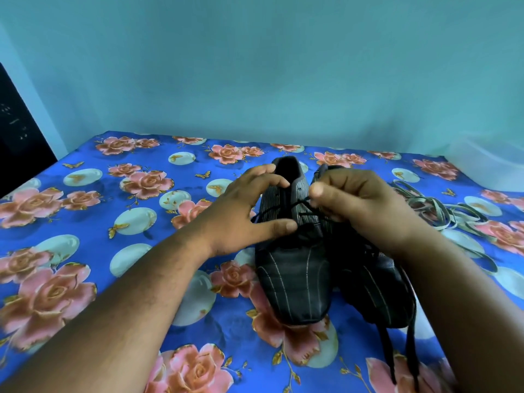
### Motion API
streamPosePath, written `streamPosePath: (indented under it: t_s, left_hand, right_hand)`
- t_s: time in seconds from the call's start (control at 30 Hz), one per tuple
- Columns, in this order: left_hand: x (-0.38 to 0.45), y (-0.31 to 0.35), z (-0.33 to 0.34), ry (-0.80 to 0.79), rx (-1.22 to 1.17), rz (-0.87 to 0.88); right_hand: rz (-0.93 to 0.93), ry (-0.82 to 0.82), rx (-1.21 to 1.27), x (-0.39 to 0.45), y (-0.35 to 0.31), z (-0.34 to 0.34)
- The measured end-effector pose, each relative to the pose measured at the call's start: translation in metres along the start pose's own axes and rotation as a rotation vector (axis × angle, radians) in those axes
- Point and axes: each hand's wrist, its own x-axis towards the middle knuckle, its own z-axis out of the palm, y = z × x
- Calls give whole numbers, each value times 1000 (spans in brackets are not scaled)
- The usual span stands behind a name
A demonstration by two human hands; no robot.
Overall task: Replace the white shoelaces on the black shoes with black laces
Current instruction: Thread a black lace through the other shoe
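Observation:
Two black shoes stand side by side on the floral cloth, toes toward me. The left shoe [295, 282] has a thin black lace [297, 207] threaded across its eyelets. My left hand [249, 211] rests on that shoe's left side, fingers spread, thumb on the lacing. My right hand [357, 205] is curled over the laces and pinches the black lace near the top eyelets. The right shoe [377, 290] is partly hidden under my right wrist; its black lace ends [408, 355] trail off the toe toward me. The white laces [442, 211] lie in a loose pile to the right.
A blue cloth with pink roses [113, 222] covers the surface. A translucent plastic tub [493, 163] stands at the far right by the teal wall. A dark panel [19, 131] stands at the far left.

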Motion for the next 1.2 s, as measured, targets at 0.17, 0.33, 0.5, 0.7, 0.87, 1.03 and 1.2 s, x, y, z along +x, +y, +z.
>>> streamPosePath:
  t_s: [0.17,0.33,0.5,0.7,0.87,1.03,1.2]
  left_hand:
    - [0,0,3,0,49,-1]
    - [2,-5,1,23,34,31]
    - [3,-7,-3,36,-16,30]
    - [2,-10,-5,60,9,38]
    - [4,-10,-1,60,38,10]
    - [7,-11,2,110,18,26]
    - [10,-10,4,162,-1,65]
  right_hand:
    - [25,67,-248,-1,-5,3]
    - [-99,172,496,4,-5,-2]
    - [5,264,299,5,-2,-11]
    - [-53,200,-273,-1,-4,-12]
    - [-215,525,598,7,-11,-14]
    - [25,761,-290,9,12,-17]
    - [-101,368,-836,8,10,14]
